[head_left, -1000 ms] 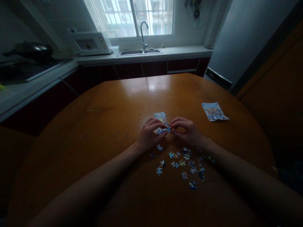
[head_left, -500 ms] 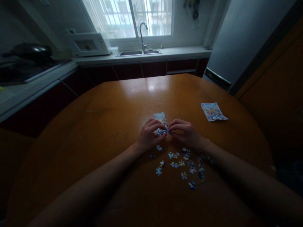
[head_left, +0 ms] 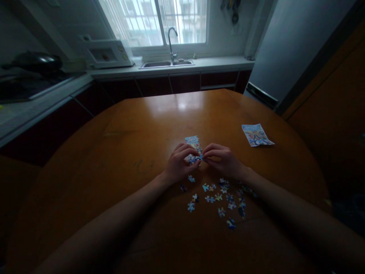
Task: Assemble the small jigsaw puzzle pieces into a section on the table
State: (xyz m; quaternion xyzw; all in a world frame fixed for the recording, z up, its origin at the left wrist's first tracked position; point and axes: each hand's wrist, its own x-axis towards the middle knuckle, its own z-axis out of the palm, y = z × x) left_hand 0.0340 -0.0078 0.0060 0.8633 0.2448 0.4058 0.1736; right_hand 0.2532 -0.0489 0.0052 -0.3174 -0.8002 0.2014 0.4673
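Note:
A partly joined jigsaw puzzle (head_left: 192, 141) lies on the wooden table (head_left: 137, 125), its near part covered by my fingers. At its right side a small blue puzzle piece (head_left: 201, 156) is pinched between fingertips. My right hand (head_left: 224, 159) has thumb and fingers closed on that piece. My left hand (head_left: 180, 161) arches over the puzzle's lower left, its fingertips meeting at the same blue piece. Whether the piece sits flat in the puzzle I cannot tell.
Several loose puzzle pieces (head_left: 218, 197) lie scattered nearer to me, some beside my right forearm. A printed picture sheet (head_left: 256, 135) rests to the right. Beyond the table stand a sink (head_left: 156, 64), a microwave (head_left: 107, 54), a pan (head_left: 38, 61) and a fridge (head_left: 281, 49).
Over the last second my right hand has shifted slightly left, bringing the blue piece closer to the puzzle. My left hand has stayed almost still.

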